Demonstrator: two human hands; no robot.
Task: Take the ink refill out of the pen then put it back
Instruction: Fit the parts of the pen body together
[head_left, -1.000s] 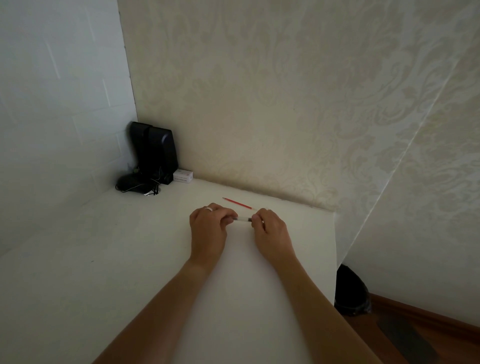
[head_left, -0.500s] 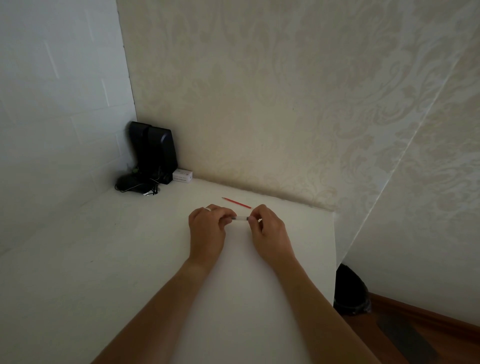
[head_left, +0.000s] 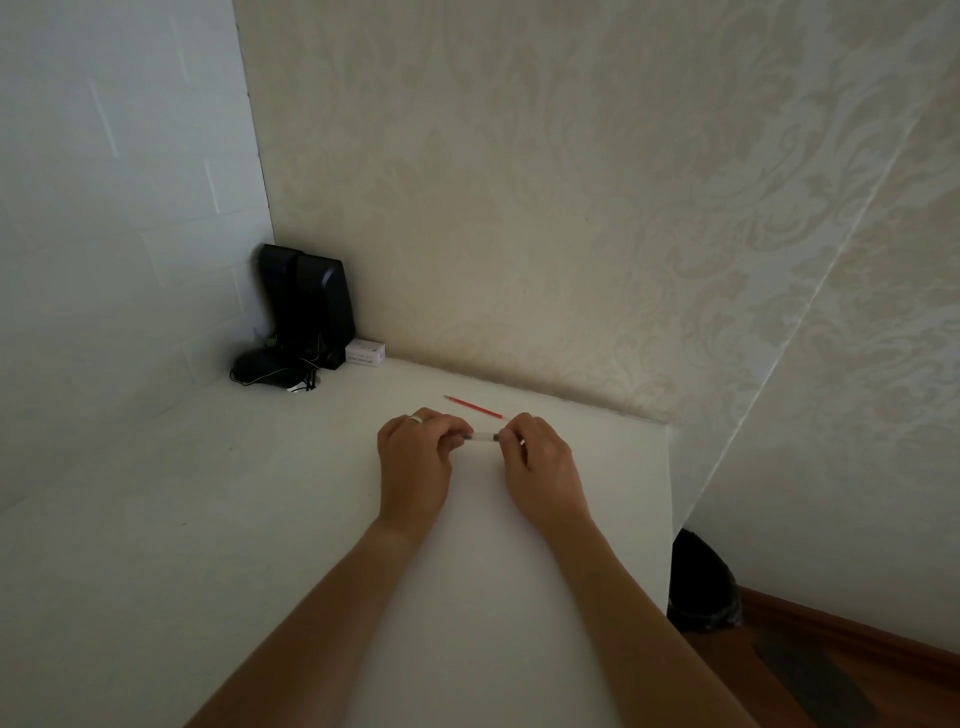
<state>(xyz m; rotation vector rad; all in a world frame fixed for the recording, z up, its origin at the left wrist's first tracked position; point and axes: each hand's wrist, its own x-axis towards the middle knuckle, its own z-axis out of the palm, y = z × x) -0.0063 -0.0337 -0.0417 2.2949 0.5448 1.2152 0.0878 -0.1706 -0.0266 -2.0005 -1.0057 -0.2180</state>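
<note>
Hands a bit further apart vs. earlier, left hand (head_left: 414, 464) & right hand (head_left: 537, 464) pinching pen barrel (head_left: 483, 439), ends hidden.

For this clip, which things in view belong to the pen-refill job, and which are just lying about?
In the job:
- clear pen barrel, held between left hand and right hand
- red refill, lying on the table beyond the hands

Lying about:
- black speakers
- small white box
- tangled cable

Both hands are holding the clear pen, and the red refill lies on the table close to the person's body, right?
Not quite. In the head view the red refill lies beyond the hands, toward the wall. Both hands, left and right, do hold the clear pen.
</note>
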